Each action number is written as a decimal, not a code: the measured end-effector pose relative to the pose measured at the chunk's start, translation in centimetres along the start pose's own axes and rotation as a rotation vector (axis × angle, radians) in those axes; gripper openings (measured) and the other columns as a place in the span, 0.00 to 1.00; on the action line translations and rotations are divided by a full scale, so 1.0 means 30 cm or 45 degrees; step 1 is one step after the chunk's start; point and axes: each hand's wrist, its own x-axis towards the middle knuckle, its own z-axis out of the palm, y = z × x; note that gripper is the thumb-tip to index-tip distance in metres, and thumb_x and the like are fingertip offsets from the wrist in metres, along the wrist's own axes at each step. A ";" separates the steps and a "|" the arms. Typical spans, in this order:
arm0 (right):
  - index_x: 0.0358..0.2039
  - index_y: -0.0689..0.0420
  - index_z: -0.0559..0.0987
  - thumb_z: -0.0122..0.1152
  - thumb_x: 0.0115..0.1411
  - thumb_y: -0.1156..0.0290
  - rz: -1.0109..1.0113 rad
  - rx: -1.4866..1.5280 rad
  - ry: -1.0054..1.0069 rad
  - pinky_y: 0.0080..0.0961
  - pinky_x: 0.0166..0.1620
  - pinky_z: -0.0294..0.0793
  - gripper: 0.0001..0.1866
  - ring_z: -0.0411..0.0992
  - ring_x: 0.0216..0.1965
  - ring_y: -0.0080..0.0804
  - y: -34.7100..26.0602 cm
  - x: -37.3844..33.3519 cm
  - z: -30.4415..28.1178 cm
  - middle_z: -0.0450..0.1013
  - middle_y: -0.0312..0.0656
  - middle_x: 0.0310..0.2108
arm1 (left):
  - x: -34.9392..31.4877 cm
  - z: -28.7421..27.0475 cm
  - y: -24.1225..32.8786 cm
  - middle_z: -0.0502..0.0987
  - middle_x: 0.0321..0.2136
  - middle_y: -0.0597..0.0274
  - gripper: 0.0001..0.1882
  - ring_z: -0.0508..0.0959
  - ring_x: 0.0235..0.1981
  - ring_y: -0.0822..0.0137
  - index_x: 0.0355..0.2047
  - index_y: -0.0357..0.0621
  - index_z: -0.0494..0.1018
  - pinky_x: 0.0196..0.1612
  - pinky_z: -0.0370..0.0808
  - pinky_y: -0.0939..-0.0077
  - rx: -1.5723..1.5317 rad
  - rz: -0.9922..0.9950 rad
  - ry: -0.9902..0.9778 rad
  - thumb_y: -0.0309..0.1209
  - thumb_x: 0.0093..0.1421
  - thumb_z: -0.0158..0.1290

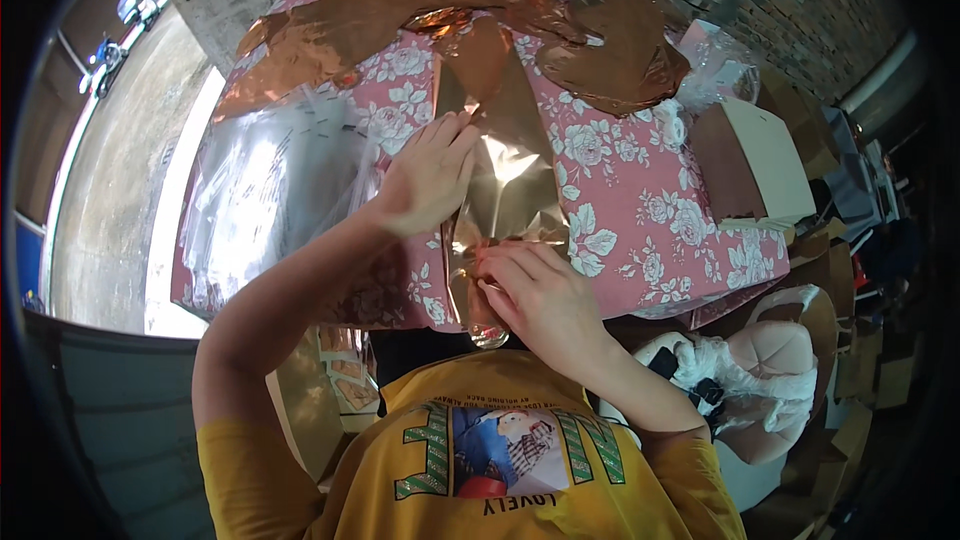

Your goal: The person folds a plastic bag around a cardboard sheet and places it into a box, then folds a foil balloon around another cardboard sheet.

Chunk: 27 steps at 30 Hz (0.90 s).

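A long strip of shiny copper-gold foil point(515, 195), which looks like a flat uninflated foil balloon, runs down the middle of the table toward me. My left hand point(430, 175) rests on its left edge, fingers stretched out and pressing down. At the near end my right hand point(540, 295) has its fingers bent over the foil, gripping it close to a narrow end that hangs past the table edge. The fingertips of my right hand are partly hidden. More crumpled copper foil pieces point(340, 25) lie across the far side, and one rounded piece point(625, 65) is at the far right.
Clear plastic bags point(270, 185) are piled on the left of the floral pink tablecloth point(640, 230). A stack of cream and brown cards point(760, 165) stands at the right edge. Beside me on the right is a padded seat point(770, 370) with white wrapping.
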 end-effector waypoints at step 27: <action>0.41 0.58 0.80 0.70 0.53 0.47 -0.184 -0.084 -0.070 0.36 0.55 0.73 0.27 0.69 0.57 0.41 0.033 -0.076 -0.001 0.73 0.44 0.53 | 0.012 0.003 0.013 0.73 0.47 0.54 0.20 0.76 0.47 0.52 0.52 0.50 0.75 0.50 0.74 0.60 -0.108 -0.207 -0.078 0.39 0.61 0.57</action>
